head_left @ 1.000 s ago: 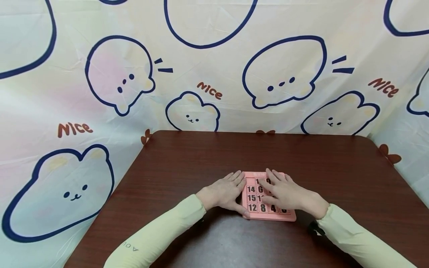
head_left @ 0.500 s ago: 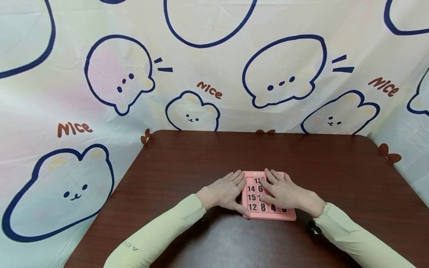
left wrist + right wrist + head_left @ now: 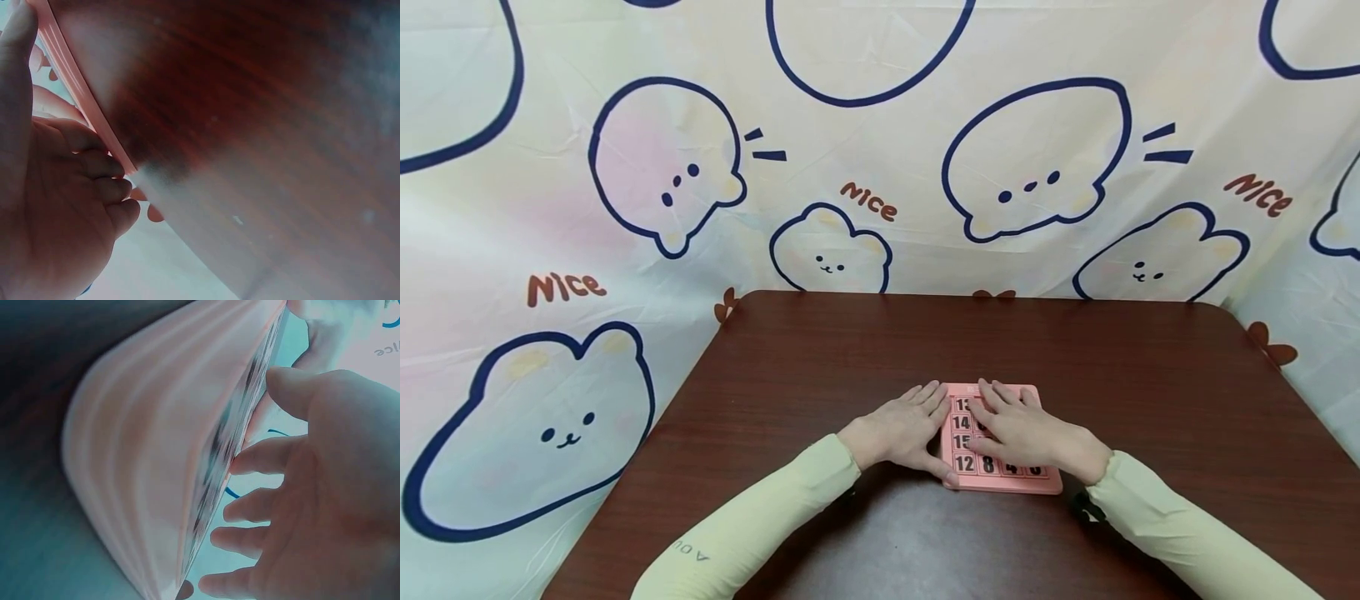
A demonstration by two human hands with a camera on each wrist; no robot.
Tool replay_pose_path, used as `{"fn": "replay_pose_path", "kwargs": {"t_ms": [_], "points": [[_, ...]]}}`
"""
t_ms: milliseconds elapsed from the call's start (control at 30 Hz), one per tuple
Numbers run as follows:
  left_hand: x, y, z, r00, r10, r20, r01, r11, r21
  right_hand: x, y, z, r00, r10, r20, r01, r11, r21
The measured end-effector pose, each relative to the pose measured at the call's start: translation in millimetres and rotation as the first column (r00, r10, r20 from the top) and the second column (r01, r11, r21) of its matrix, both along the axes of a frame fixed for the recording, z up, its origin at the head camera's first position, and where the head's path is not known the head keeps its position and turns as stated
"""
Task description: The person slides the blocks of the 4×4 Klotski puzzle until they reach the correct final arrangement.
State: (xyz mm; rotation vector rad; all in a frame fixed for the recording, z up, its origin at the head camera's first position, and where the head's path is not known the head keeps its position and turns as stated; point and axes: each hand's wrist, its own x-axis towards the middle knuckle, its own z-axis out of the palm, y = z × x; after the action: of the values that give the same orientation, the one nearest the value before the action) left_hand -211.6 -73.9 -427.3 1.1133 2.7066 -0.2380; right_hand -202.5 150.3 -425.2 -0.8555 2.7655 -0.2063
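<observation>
A pink number slide puzzle lies flat on the dark brown table, its tiles bearing black numerals. Along its left edge rests my left hand, fingers stretched forward to the upper-left corner and the thumb at the lower-left one. My right hand spreads over the tiles, its index finger at the tile 13 in the top-left corner. In the left wrist view the fingertips of that hand meet the pink frame's side. The right wrist view has the right hand's outstretched fingers over the puzzle face. That hand hides most tiles on the right.
The brown wooden table extends around the puzzle on all sides. Behind it and at both sides hangs a pale cloth with cartoon bear outlines. A dark wrist strap shows below the right sleeve.
My right hand has moved left across the puzzle, and the tile 13 has slid left into the top-left corner. The left hand and the frame have stayed put.
</observation>
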Motion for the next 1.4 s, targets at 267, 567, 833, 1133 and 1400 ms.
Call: {"fn": "replay_pose_path", "kwargs": {"t_ms": [267, 567, 833, 1133, 1400], "points": [[-0.5, -1.0, -0.1, 1.000, -0.009, -0.009, 0.009, 1.000, 0.007, -3.0, -7, 1.1, 1.000, 0.000, 0.023, -0.001, 1.000, 0.007], [-0.3, 0.1, -1.6, 1.000, -0.010, -0.025, 0.010, 1.000, 0.007, -0.1, 11, 5.2, 1.000, -0.028, 0.012, 0.028, 1.000, -0.011], [0.4, -1.3, 0.0, 0.999, -0.019, -0.046, 0.019, 1.000, -0.010, 0.9, 32, 4.1, 0.996, -0.081, -0.026, 0.081, 0.997, 0.000], [0.7, -1.4, -1.0, 0.998, -0.020, -0.053, 0.020, 1.000, -0.001, 5.0, 37, -0.3, 0.996, -0.076, -0.037, 0.076, 0.997, -0.009], [0.6, 0.2, -0.4, 0.999, -0.017, -0.042, 0.017, 1.000, -0.002, 4.7, 31, -0.3, 0.997, -0.070, -0.017, 0.070, 0.997, -0.012]]}}
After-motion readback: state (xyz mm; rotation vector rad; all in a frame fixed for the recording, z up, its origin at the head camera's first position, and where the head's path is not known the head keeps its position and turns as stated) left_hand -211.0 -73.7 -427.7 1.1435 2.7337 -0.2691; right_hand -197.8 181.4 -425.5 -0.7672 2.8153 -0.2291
